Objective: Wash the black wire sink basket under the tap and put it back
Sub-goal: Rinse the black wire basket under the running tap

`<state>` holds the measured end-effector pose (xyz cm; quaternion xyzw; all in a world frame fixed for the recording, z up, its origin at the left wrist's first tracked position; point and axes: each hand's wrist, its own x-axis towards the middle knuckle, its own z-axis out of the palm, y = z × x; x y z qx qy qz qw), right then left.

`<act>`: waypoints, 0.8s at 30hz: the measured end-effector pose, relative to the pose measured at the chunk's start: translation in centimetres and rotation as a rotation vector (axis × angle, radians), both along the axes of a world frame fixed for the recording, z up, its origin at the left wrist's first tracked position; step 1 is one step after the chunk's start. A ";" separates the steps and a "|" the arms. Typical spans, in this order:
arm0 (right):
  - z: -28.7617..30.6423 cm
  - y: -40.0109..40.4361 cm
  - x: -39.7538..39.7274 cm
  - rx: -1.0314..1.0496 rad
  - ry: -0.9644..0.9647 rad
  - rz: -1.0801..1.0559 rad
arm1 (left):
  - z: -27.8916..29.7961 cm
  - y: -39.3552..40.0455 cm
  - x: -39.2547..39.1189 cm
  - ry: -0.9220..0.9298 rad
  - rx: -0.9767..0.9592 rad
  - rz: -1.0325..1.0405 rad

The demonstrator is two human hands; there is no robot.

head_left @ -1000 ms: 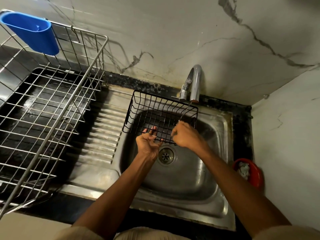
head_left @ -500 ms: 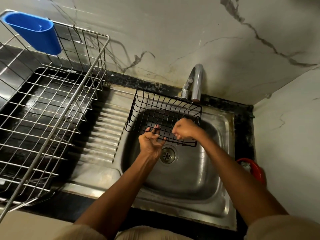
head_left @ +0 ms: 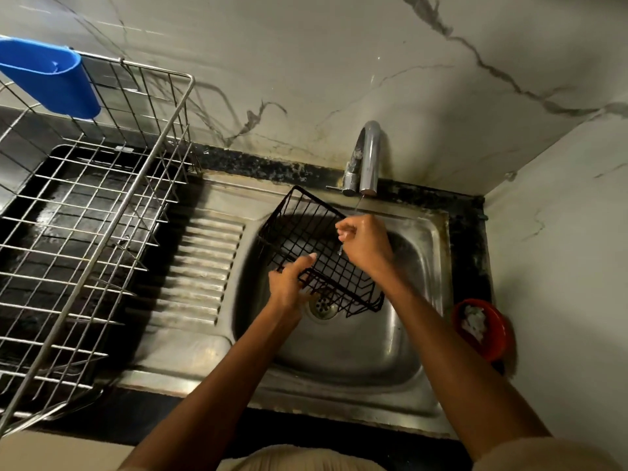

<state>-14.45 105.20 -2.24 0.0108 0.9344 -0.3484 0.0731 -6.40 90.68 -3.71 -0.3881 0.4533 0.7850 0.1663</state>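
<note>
Black wire basket (head_left: 316, 253) tilted, long axis far-left to near-right; left hand (head_left: 289, 283) clamps near edge, right hand (head_left: 365, 243) pinches far rim under tap (head_left: 368, 158).

— How many baskets?
— One black wire sink basket (head_left: 316, 256), one large steel wire dish rack (head_left: 91, 232).
— And the rest?
— One chrome tap (head_left: 368, 158), one blue plastic cup (head_left: 51, 79), one red bowl (head_left: 492, 334), two hands.

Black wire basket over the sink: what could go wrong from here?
1. The black wire basket hangs tilted; the left hand holds only its near edge, so it may slip into the sink.
2. The tap stream hits the right hand, so water may splash toward the red bowl.
</note>
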 end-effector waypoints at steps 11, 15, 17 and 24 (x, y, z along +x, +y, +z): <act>-0.7 6.1 8.0 0.019 -0.050 -0.077 | 2.3 2.8 0.0 -0.026 -0.777 -0.418; 0.2 9.9 11.8 0.060 0.064 -0.269 | 2.0 3.3 -0.6 -0.048 -0.763 -0.428; 0.5 11.8 13.7 0.122 0.085 -0.393 | 2.2 3.7 -0.8 -0.050 -0.714 -0.420; -0.3 17.3 16.4 0.435 -0.018 -0.570 | 1.5 4.5 -0.9 -0.037 -0.656 -0.414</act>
